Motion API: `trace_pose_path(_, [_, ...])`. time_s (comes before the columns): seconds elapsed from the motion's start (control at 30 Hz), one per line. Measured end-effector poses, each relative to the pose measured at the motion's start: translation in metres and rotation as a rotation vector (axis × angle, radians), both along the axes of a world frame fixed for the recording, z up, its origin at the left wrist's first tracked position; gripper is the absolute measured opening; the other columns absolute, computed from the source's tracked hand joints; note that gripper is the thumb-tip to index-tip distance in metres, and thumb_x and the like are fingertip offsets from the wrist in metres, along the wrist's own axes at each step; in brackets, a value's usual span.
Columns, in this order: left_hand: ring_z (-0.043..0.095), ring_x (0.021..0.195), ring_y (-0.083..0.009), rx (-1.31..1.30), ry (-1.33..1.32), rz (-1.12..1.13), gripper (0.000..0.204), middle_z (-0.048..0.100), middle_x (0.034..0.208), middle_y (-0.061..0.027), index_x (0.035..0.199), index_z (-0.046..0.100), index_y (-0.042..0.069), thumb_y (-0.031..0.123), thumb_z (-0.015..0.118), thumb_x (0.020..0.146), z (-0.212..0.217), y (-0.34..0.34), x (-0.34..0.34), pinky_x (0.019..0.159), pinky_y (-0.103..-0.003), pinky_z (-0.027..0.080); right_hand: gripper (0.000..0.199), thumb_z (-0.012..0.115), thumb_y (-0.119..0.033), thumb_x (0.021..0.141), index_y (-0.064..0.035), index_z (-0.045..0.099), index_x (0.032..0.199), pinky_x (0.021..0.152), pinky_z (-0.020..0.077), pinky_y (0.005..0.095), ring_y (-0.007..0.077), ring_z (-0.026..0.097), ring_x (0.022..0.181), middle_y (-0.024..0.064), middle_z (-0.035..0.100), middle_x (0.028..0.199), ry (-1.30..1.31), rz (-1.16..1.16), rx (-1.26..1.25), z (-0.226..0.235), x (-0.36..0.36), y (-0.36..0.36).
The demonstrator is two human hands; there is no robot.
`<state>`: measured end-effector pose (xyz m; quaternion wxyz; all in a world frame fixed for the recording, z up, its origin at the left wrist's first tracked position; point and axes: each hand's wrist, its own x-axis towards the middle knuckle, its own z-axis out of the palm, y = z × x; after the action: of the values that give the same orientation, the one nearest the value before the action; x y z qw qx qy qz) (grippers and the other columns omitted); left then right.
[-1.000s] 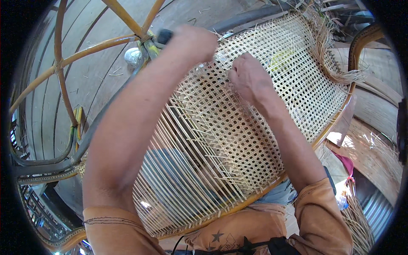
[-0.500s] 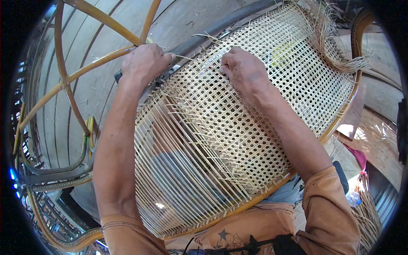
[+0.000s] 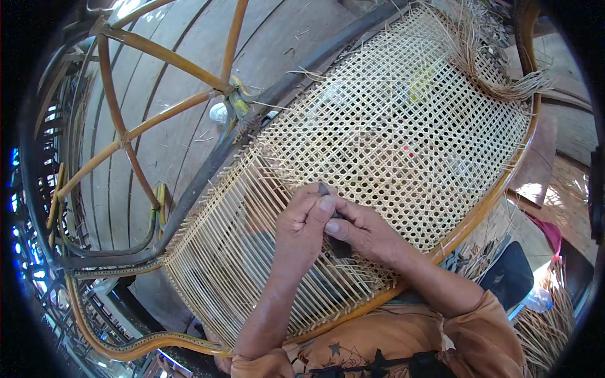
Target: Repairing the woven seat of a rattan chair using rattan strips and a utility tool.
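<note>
A cane-webbed panel (image 3: 378,151) in a bent rattan frame (image 3: 469,220) lies tilted before me. Its right part is woven with open holes, while long parallel strands (image 3: 214,271) run across the left part. Over the border between the two, my left hand (image 3: 301,220) and my right hand (image 3: 372,236) meet, thumbs near each other. Both are closed on a small dark object (image 3: 340,244); a dark tip shows above the left fingers. Its kind is unclear, and the fingers cover its middle. Short loose cane ends stick out below the hands.
A bundle of loose cane strands (image 3: 504,91) lies on the panel's far right corner. Bent rattan poles (image 3: 170,60) branch at the upper left, joined to the dark far rail (image 3: 214,167). More strands (image 3: 548,321) and a dark flat thing (image 3: 504,274) are at right.
Both hands have come back from the panel's far edge to its middle and drawn together. The left hand has let go of the cane strand. A dark object now shows between the hands.
</note>
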<state>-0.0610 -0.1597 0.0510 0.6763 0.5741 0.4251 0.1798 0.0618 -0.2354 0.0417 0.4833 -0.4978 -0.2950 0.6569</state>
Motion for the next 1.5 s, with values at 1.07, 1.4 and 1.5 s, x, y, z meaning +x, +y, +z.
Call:
trace_pose_path(1.07, [0.056, 0.093, -0.0278, 0.996, 0.510, -0.288, 0.024, 0.060, 0.101, -0.0101, 0.103, 0.063, 0.010, 0.008, 0.059, 0.080, -0.087, 0.092, 0.028, 0.082, -0.036, 0.045, 0.016, 0.053, -0.016, 0.083, -0.0010, 0.059, 0.082, 0.043, 0.0442, 0.0271, 0.0142, 0.054, 0.046, 0.0066, 0.058, 0.060, 0.057, -0.218, -0.700, -0.037, 0.033, 0.077])
trace_pose_path(1.4, [0.056, 0.089, -0.0259, 1.009, 0.470, -0.168, 0.022, 0.061, 0.096, -0.0059, 0.099, 0.065, 0.012, 0.011, 0.063, 0.077, -0.096, 0.091, 0.023, 0.079, -0.036, 0.046, 0.015, 0.054, -0.015, 0.081, -0.0014, 0.060, 0.082, 0.043, 0.0442, 0.0292, 0.0149, 0.056, 0.050, 0.0064, 0.059, 0.062, 0.030, -0.095, -0.694, -0.036, 0.050, 0.088])
trace_pose_path(1.5, [0.056, 0.089, -0.0252, 0.998, 0.478, -0.154, 0.021, 0.061, 0.096, -0.0048, 0.098, 0.065, 0.012, 0.012, 0.063, 0.077, -0.095, 0.091, 0.023, 0.078, -0.036, 0.047, 0.012, 0.055, -0.018, 0.079, -0.0072, 0.060, 0.081, 0.042, 0.0414, 0.0305, 0.0135, 0.056, 0.052, 0.0020, 0.059, 0.063, -0.073, 0.024, -0.714, -0.036, 0.056, 0.093])
